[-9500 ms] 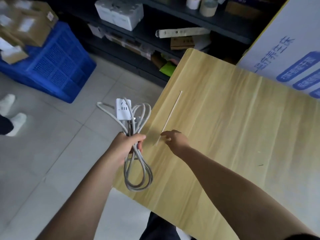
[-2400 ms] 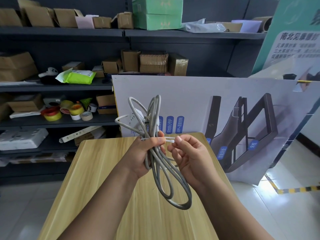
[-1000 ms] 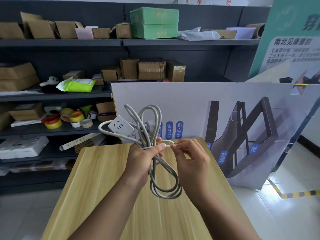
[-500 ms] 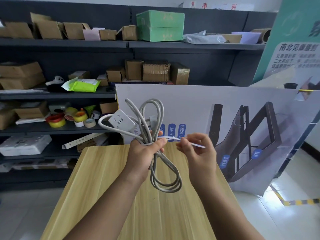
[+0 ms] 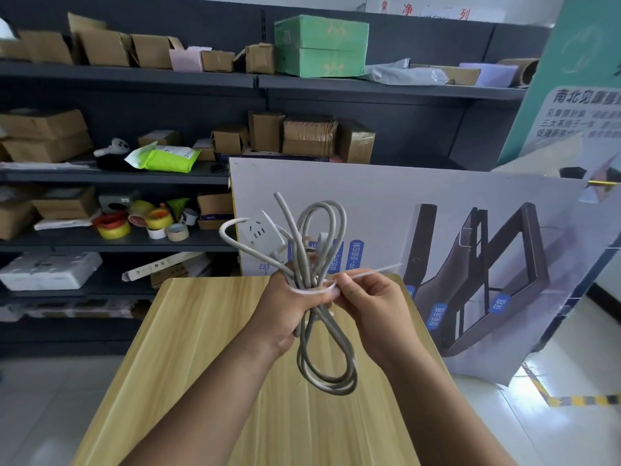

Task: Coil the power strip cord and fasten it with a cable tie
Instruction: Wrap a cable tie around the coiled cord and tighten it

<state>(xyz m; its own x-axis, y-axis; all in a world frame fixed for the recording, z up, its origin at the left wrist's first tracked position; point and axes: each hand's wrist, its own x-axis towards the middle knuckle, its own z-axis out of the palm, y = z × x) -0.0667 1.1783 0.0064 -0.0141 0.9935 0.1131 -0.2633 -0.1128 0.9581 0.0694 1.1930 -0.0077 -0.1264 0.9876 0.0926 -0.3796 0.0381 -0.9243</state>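
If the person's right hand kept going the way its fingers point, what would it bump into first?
The coiled cord. The right hand pinches the cable tie right beside the bundle, aimed leftward at it, so it would probably press into the cord, with the left hand just behind.

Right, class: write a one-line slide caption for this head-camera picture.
Left hand grips the coiled cord while right hand pinches the cable tie looped around it.

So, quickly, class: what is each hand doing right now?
Left hand: gripping the coiled cord.
Right hand: pinching the cable tie.
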